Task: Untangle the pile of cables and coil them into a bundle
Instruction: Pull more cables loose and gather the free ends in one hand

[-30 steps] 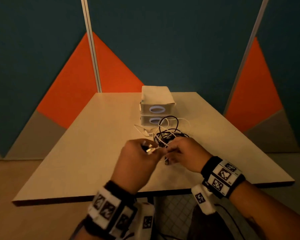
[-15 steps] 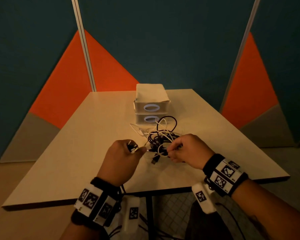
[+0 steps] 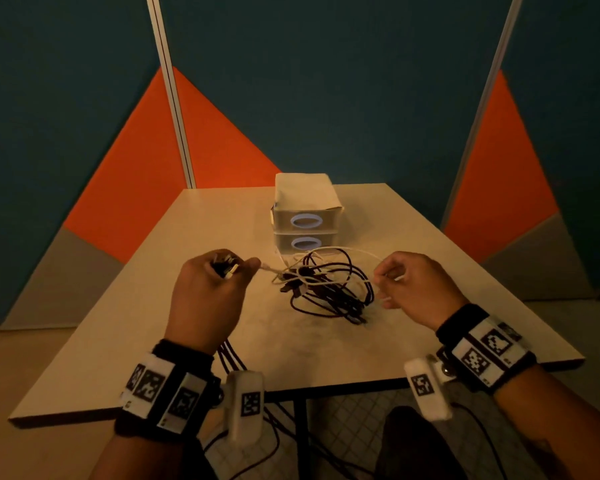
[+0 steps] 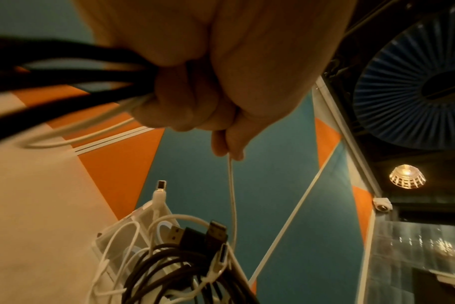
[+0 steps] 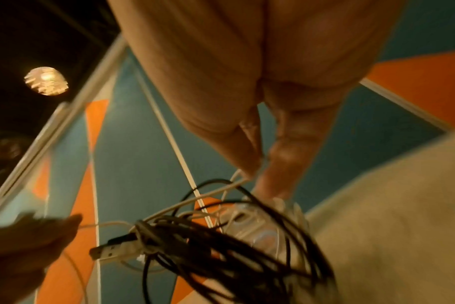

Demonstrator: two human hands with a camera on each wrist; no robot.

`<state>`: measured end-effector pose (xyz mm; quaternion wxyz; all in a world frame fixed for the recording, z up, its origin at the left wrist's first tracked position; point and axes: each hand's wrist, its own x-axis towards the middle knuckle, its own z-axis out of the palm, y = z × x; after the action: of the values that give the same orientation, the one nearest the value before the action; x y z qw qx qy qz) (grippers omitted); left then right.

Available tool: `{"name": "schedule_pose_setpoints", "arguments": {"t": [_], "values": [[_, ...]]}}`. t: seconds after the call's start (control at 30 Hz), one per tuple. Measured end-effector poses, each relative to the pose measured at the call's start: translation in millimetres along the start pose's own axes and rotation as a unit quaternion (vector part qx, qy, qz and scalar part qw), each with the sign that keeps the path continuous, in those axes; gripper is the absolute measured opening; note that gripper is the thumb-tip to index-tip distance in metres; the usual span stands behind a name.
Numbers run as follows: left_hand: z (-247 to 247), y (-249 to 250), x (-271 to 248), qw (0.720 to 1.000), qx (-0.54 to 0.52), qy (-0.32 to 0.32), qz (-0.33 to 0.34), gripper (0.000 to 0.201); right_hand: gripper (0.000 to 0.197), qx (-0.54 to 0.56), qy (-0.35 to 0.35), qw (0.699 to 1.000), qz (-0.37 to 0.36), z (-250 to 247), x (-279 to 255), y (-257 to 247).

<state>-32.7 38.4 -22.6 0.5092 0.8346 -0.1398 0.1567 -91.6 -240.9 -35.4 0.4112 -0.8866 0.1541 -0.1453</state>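
A tangled pile of black and white cables (image 3: pixel 329 289) lies mid-table, with USB plugs sticking out of the pile (image 4: pixel 195 236). My left hand (image 3: pixel 219 271) hangs to its left, fist curled round several coiled black and white cable loops (image 4: pixel 65 82), thumb and finger pinching a taut white cable (image 4: pixel 231 195) that runs into the pile. My right hand (image 3: pixel 395 278) is right of the pile and pinches another stretch of white cable (image 5: pixel 237 179) between thumb and fingertip. In the right wrist view the pile (image 5: pixel 221 246) is blurred.
A stack of two small clear drawer boxes (image 3: pixel 305 220) stands just behind the pile. The beige table (image 3: pixel 153 341) ends near my wrists. Teal and orange wall panels (image 3: pixel 361 98) close off the back. Black wrist-camera leads (image 3: pixel 232 358) hang from my left wrist.
Both hands have drawn apart, left going left and right going right, stretching the white cable out of the pile. The head view has tilted down slightly.
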Motion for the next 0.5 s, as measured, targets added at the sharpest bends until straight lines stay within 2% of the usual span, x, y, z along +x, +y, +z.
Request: {"name": "schedule_pose_setpoints", "arguments": {"t": [0.07, 0.13, 0.2, 0.27, 0.33, 0.4, 0.5], "values": [[6, 8, -2, 1.0, 0.004, -0.014, 0.017, 0.036, 0.021, -0.14, 0.043, 0.988, -0.039, -4, -9, -16], [13, 17, -7, 0.999, -0.004, -0.032, 0.034, 0.034, 0.033, -0.132, 0.056, 0.981, -0.129, -3, -29, -41], [18, 26, -12, 0.998, -0.016, -0.043, 0.051, 0.033, 0.042, -0.046, -0.022, 0.981, -0.185, 12, -47, -63], [18, 34, -14, 0.997, -0.029, -0.041, 0.067, 0.033, 0.042, 0.054, -0.157, 0.975, -0.145, 32, -56, -73], [15, 42, -12, 0.995, -0.043, -0.04, 0.079, 0.032, 0.03, 0.118, -0.219, 0.964, -0.095, 50, -55, -73], [10, 48, -10, 0.994, -0.039, -0.046, 0.093, 0.031, 0.016, 0.128, -0.203, 0.967, -0.089, 62, -52, -69], [3, 54, -6, 0.992, -0.029, -0.035, 0.118, 0.032, 0.014, 0.058, -0.132, 0.98, -0.136, 71, -43, -64]]}}
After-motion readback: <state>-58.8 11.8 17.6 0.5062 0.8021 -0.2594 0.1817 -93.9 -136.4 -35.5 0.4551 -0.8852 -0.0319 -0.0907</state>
